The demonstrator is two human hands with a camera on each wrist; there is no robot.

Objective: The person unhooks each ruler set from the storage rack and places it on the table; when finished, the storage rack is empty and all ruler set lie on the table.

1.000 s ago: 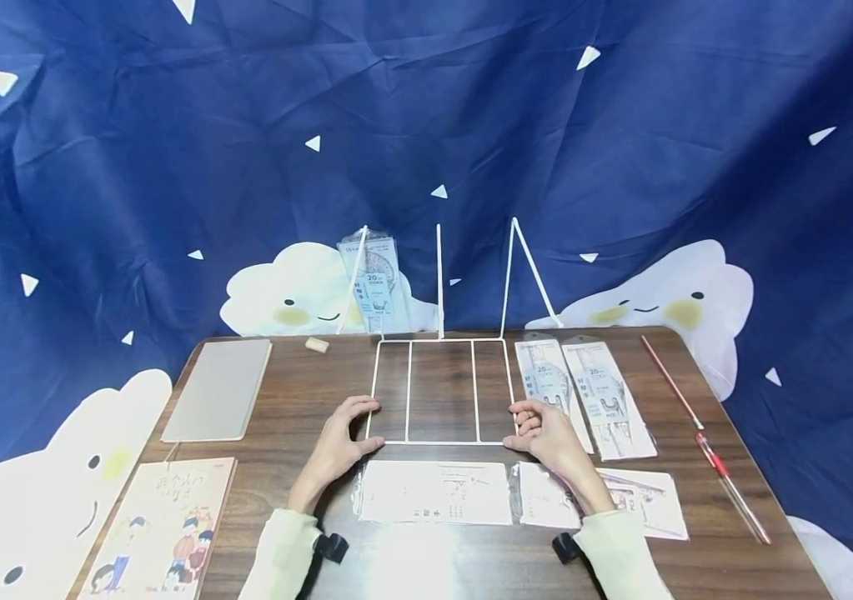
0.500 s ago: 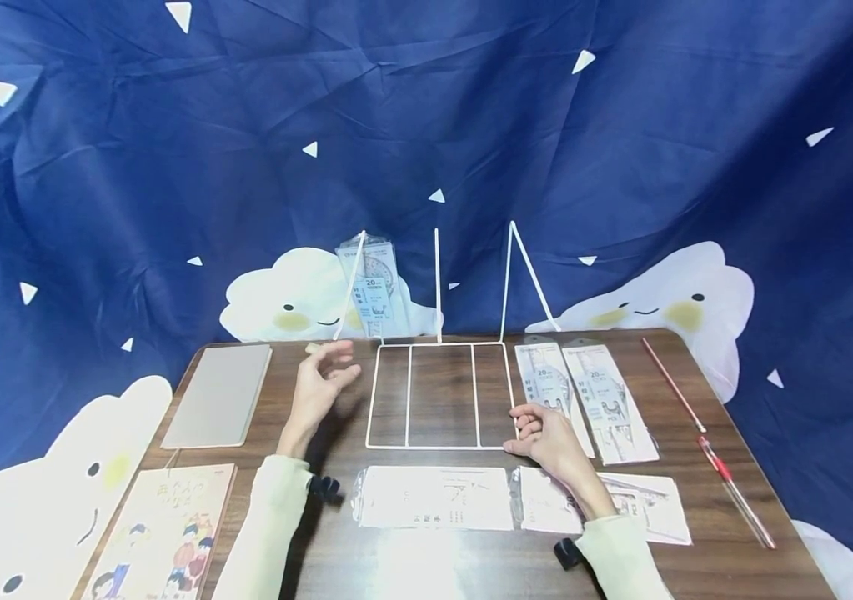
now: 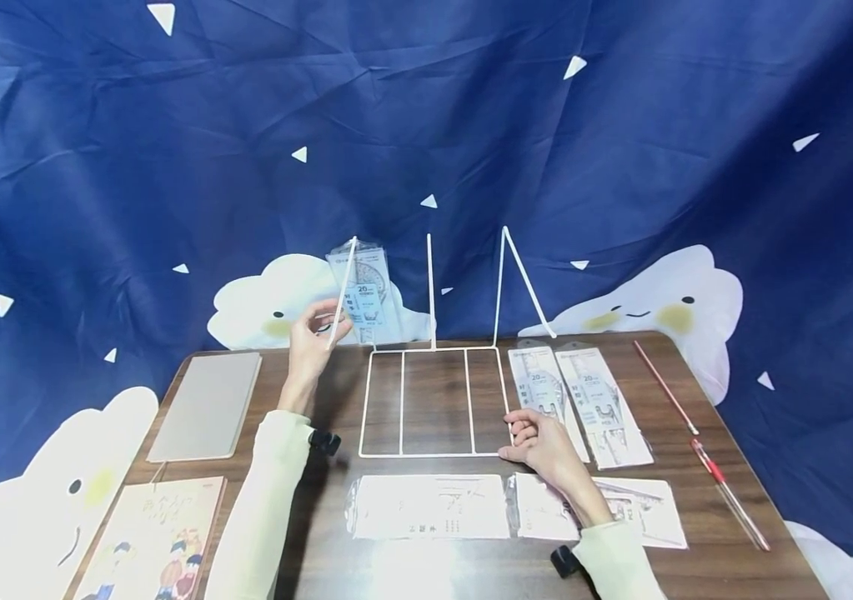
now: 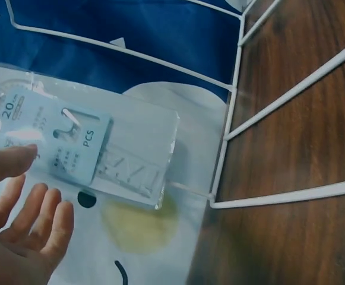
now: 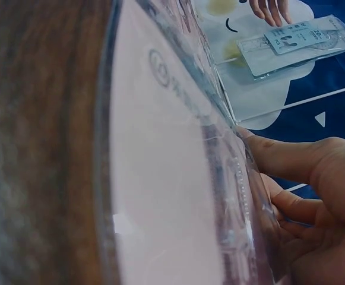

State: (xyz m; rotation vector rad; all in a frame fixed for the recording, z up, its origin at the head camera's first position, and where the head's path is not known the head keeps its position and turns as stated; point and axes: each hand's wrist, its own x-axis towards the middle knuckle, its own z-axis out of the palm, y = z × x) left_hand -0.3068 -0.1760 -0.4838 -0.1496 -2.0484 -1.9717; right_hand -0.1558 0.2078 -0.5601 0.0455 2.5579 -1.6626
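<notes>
A white wire rack (image 3: pixel 432 455) lies with its grid on the table and several prongs rising at the back. On its left prong hangs a clear packet of a ruler set (image 3: pixel 366 292), also seen as a packet (image 4: pixel 65 136) in the left wrist view. My left hand (image 3: pixel 313 342) is raised beside this packet, its thumb and fingers apart, the thumb overlapping the packet in the left wrist view; contact is unclear. My right hand (image 3: pixel 542 442) pinches the rack's front right corner; a blurred packet (image 5: pixel 160 148) stands close in the right wrist view, hiding some of the grip.
Two ruler packets (image 3: pixel 594 404) lie right of the rack, and more packets (image 3: pixel 434 507) lie in front. A grey notebook (image 3: pixel 208 407) and an illustrated book (image 3: pixel 152 533) are at left. A red pencil (image 3: pixel 666 387) and a red pen (image 3: pixel 730 493) lie at right.
My left hand has let go of the rack's front left corner and moved up and back to the hanging packet. My right hand stays on the front right corner.
</notes>
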